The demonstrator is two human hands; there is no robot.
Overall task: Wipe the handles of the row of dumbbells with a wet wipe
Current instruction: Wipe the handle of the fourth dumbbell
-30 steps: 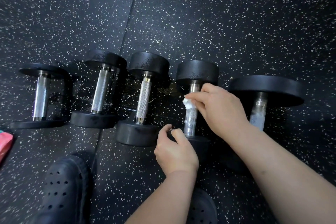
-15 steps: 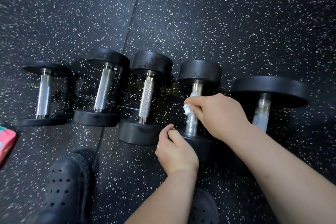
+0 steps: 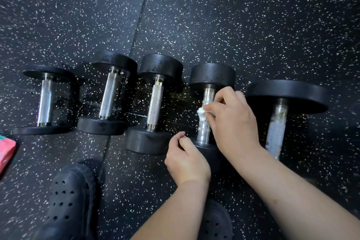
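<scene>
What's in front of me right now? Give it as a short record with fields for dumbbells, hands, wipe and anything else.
dumbbells: five in a row on the speckled floor
being wiped: handle of the fourth dumbbell from the left
right hand: pinches the wet wipe against that handle
left hand: fingers curled at its near head, grip unclear
other: pink packet at left edge, dark clog near bottom
</scene>
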